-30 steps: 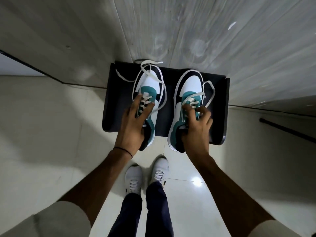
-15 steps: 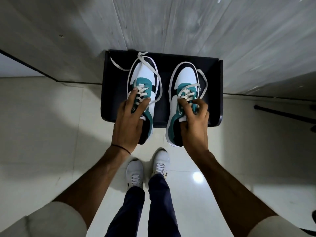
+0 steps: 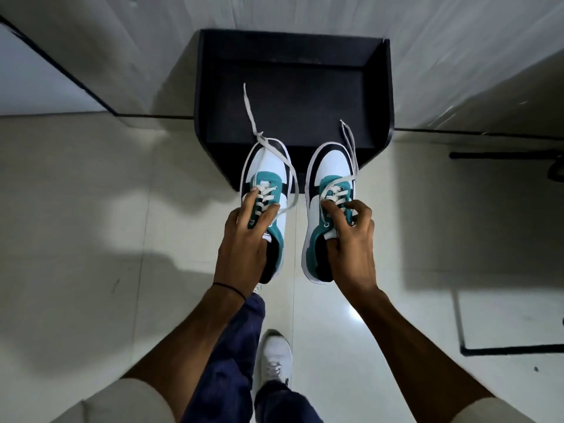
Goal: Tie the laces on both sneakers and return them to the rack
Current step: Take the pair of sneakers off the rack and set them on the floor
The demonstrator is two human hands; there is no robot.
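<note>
Two white, teal and black sneakers hang in the air in front of a black rack (image 3: 293, 96) that stands against the wall. My left hand (image 3: 244, 242) grips the left sneaker (image 3: 268, 175) at its tongue and collar. My right hand (image 3: 351, 239) holds the right sneaker (image 3: 328, 172) the same way. Both pairs of white laces are loose; their ends trail forward over the rack's shelf. The toes point at the rack, just past its front edge. The heels are partly hidden by my hands.
The rack's shelf holds nothing but the lace ends. Pale glossy floor tiles (image 3: 91, 239) spread below. My legs in dark trousers and one white shoe (image 3: 274, 358) are underneath. A dark frame (image 3: 503, 349) lies on the floor at the right. Grey wall panels stand behind.
Both sneakers have come off the rack shelf and moved back toward me, held up above the floor. The laces now drag over the shelf. The camera has drawn back.
</note>
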